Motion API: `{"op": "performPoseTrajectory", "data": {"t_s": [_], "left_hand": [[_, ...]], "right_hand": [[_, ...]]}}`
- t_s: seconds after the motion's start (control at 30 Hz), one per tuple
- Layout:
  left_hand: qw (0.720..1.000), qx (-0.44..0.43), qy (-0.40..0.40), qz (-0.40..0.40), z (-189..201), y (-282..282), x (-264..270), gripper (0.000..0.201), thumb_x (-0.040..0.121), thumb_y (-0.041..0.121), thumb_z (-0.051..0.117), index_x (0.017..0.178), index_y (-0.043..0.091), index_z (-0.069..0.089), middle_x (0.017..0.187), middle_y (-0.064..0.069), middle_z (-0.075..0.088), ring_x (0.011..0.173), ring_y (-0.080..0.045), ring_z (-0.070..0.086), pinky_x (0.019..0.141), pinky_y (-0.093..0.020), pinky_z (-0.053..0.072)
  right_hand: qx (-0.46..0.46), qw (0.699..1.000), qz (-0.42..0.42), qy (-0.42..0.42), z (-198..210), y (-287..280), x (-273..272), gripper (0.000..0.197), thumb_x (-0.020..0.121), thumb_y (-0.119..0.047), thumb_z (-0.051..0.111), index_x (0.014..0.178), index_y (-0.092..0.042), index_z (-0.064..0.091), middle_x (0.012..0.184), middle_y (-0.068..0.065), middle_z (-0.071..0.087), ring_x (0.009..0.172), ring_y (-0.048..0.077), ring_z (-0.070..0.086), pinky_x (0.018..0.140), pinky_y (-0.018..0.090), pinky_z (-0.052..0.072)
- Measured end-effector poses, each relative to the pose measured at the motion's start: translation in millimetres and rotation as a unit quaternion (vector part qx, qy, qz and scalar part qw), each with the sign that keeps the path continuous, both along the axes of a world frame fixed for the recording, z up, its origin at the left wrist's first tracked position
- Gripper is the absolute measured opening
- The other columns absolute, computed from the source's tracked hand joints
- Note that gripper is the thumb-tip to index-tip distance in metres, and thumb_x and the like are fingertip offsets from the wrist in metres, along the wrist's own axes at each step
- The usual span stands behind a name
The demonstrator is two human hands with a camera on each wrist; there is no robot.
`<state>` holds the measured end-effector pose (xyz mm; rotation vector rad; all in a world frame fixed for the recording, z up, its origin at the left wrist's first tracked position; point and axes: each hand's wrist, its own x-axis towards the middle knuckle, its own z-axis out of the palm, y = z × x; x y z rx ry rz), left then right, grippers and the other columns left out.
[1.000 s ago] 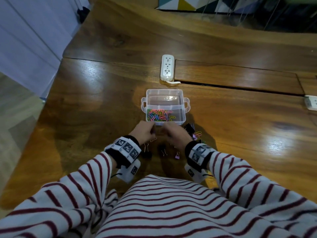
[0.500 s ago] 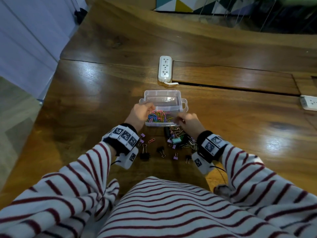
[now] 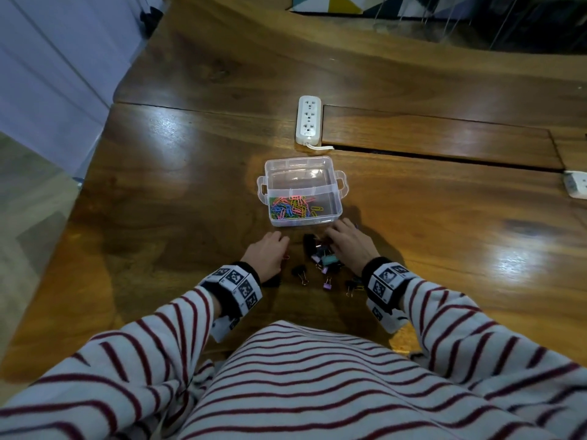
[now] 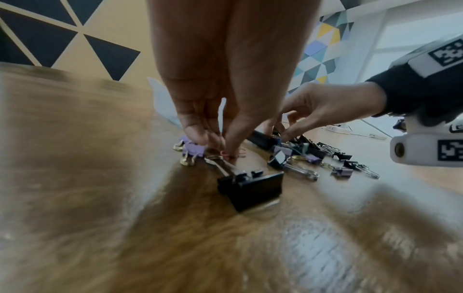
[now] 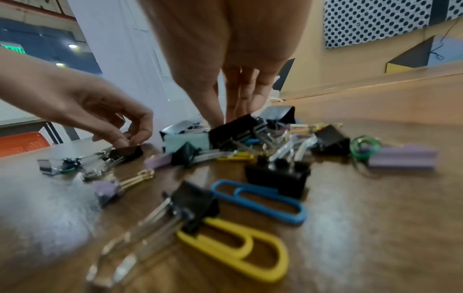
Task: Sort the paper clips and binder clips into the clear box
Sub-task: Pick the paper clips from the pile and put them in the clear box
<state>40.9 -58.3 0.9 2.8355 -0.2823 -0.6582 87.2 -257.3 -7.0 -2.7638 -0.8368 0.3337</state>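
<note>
Glossy brown wooden desk (image 3: 178,198), visible grain, bright glare patches. Clear plastic rectangular box (image 3: 303,173) with side handles at centre, split by a divider: far compartment bare, near compartment holding thin multicoloured wire paper clips (image 3: 292,211). Loose heap of folded-metal binder clips (image 3: 320,258) just near of box, black, lilac and mint bodies with silver or gold wire handles; a few scattered nearer, including small black one (image 3: 300,272) and lilac one (image 3: 327,284).

Left hand (image 3: 268,254) low on desk left of heap, fingers (image 4: 233,144) narrowed to a pinch on thin red wire paper clip (image 4: 231,155) lying flat on wood; large black binder clip (image 4: 250,185) just near of fingertips, lilac clip (image 4: 192,148) beside.

Right hand (image 3: 347,244) over right side of heap, fingers (image 5: 213,111) pointing down, tips close together at a black binder clip (image 5: 233,126) atop pile; actual grip cannot tell. Blue (image 5: 260,200) and yellow (image 5: 240,247) plastic-coated paper clips flat on desk, near side of the right wrist view, yellow one partly under a black binder clip.

White plastic power strip (image 3: 308,120) far of box. Striped red-and-white knit sleeves, black wristbands with square printed markers (image 3: 236,285).
</note>
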Motion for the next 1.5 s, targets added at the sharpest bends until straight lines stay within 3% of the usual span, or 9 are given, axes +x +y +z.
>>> {"op": "performPoseTrajectory", "data": {"t_s": [0.13, 0.37, 0.57, 0.67, 0.73, 0.8, 0.97, 1.2, 1.5], "left_hand": [[1.000, 0.000, 0.010, -0.010, 2, -1, 2, 0.020, 0.089, 0.012, 0.047, 0.107, 0.006, 0.046, 0.115, -0.013, 0.048, 0.109, -0.029, 0.046, 0.080, -0.043, 0.046], [0.994, -0.094, 0.021, 0.057, 13, 3, 13, 0.017, 0.090, 0.013, 0.046, 0.107, 0.010, 0.049, 0.111, -0.011, 0.058, 0.102, -0.028, 0.055, 0.086, -0.045, 0.049], [0.984, -0.149, -0.051, 0.086, 24, 2, 29, 0.021, 0.091, 0.013, 0.048, 0.109, 0.010, 0.058, 0.111, -0.011, 0.058, 0.102, -0.026, 0.056, 0.090, -0.044, 0.049], [0.985, -0.153, -0.017, 0.072, 29, 3, 34, 0.018, 0.090, 0.010, 0.050, 0.104, 0.008, 0.061, 0.110, -0.012, 0.062, 0.103, -0.025, 0.057, 0.092, -0.042, 0.048], [0.989, -0.140, 0.008, 0.054, 29, 3, 35, 0.017, 0.090, 0.010, 0.050, 0.103, 0.008, 0.061, 0.109, -0.010, 0.064, 0.103, -0.023, 0.058, 0.091, -0.040, 0.049], [0.992, -0.121, 0.010, 0.035, 27, -1, 35, 0.017, 0.091, 0.012, 0.050, 0.103, 0.010, 0.060, 0.109, -0.009, 0.063, 0.103, -0.023, 0.057, 0.090, -0.040, 0.049], [0.992, -0.122, -0.006, 0.030, 23, -22, 39, 0.018, 0.091, 0.013, 0.049, 0.105, 0.011, 0.060, 0.110, -0.009, 0.061, 0.105, -0.024, 0.055, 0.089, -0.039, 0.047], [0.994, -0.102, -0.011, 0.025, 16, -27, 44, 0.015, 0.088, 0.012, 0.051, 0.101, 0.010, 0.059, 0.109, -0.011, 0.060, 0.105, -0.026, 0.054, 0.087, -0.039, 0.046], [0.995, -0.097, -0.006, -0.034, 13, -47, 43, 0.023, 0.087, 0.005, 0.049, 0.108, 0.007, 0.058, 0.110, -0.013, 0.060, 0.105, -0.030, 0.055, 0.087, -0.045, 0.049]], "right_hand": [[-0.020, 0.997, 0.010, 0.072, 10, -5, 5, 0.025, 0.084, -0.012, 0.058, 0.108, -0.008, 0.056, 0.119, 0.009, 0.053, 0.112, 0.024, 0.044, 0.082, 0.033, 0.044], [0.077, 0.982, -0.048, 0.163, 24, -5, 6, 0.012, 0.079, -0.005, 0.063, 0.090, -0.007, 0.058, 0.099, 0.011, 0.065, 0.094, 0.024, 0.059, 0.083, 0.042, 0.052], [0.208, 0.943, -0.089, 0.245, 25, 13, 3, 0.014, 0.074, -0.008, 0.071, 0.081, -0.006, 0.059, 0.088, 0.012, 0.068, 0.080, 0.021, 0.063, 0.070, 0.029, 0.053], [0.176, 0.950, -0.048, 0.252, 23, 16, 7, 0.008, 0.076, -0.007, 0.069, 0.081, -0.006, 0.063, 0.087, 0.012, 0.071, 0.078, 0.019, 0.065, 0.067, 0.023, 0.050], [0.154, 0.968, -0.045, 0.193, 21, 12, 13, 0.008, 0.078, -0.002, 0.065, 0.085, -0.005, 0.065, 0.090, 0.012, 0.070, 0.084, 0.022, 0.065, 0.077, 0.033, 0.053], [0.129, 0.982, -0.049, 0.130, 17, 6, 19, 0.013, 0.080, -0.001, 0.061, 0.091, -0.006, 0.062, 0.096, 0.012, 0.067, 0.092, 0.025, 0.061, 0.084, 0.041, 0.051], [-0.043, 0.994, 0.025, 0.098, 10, 13, 8, 0.043, 0.079, -0.017, 0.064, 0.118, -0.007, 0.047, 0.124, 0.010, 0.051, 0.117, 0.026, 0.044, 0.092, 0.039, 0.044], [-0.034, 0.984, -0.050, 0.168, 8, 14, 13, 0.021, 0.080, -0.020, 0.064, 0.094, -0.005, 0.058, 0.102, 0.013, 0.062, 0.098, 0.027, 0.055, 0.082, 0.042, 0.049], [0.177, 0.936, -0.195, 0.235, 30, -20, 18, 0.007, 0.076, -0.008, 0.069, 0.082, -0.009, 0.065, 0.078, -0.001, 0.063, 0.066, 0.002, 0.056, 0.059, 0.012, 0.042]]}}
